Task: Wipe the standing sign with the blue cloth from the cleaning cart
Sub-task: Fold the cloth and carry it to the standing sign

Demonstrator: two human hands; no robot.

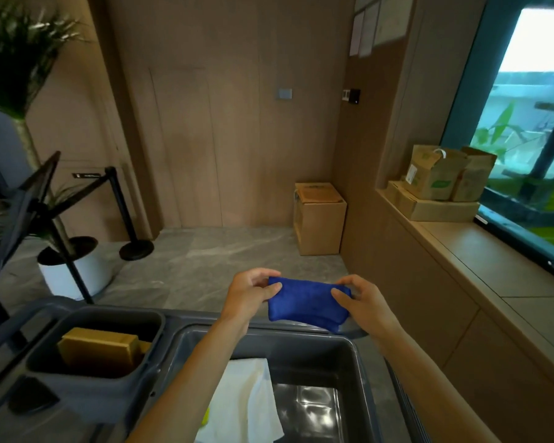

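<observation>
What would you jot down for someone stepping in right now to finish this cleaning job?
Left hand and right hand: each pinches one end of the folded blue cloth, held above the far edge of the cleaning cart.
Standing sign: at the far left, tilted on its black stand, untouched.
Done: cloth taken up.
Left: carry it to the sign and wipe it.

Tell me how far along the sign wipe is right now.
Early stage. Done: the blue cloth is off the cart, lifted above the grey tub. In hand: the left hand and right hand each pinch one end of it, still folded. Left: carrying it to the dark tilted sign at the left edge and wiping; nothing touches that panel yet.
</observation>
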